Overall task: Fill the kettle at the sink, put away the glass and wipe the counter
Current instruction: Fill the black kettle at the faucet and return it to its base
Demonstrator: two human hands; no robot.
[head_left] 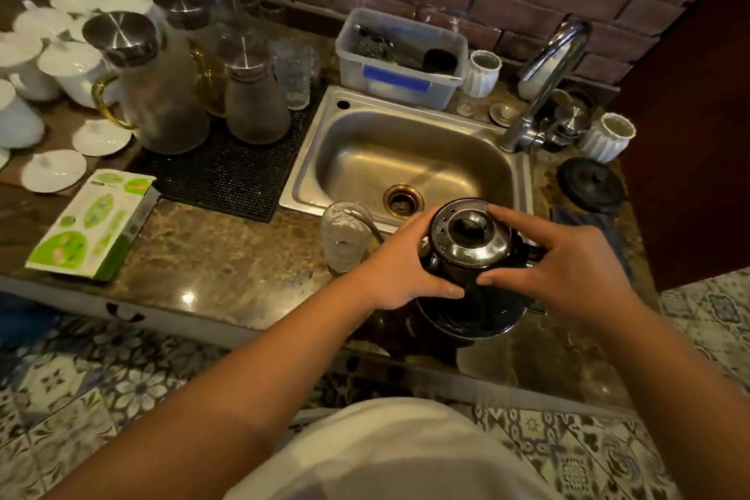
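At the counter's [227,268] near edge, just in front of the steel sink [410,158], the black kettle [466,248] stands with its round top open. Left hand [399,268] and right hand [568,264] each have their grip clamped on its sides. An empty glass [345,235] stands touching the sink rim just left of the kettle. Bare counter lies open further left, up to a green box [93,223]

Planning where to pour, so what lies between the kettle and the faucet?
In the head view, only the right part of the steel sink lies between the kettle, held by both hands, and the faucet; nothing stands there.
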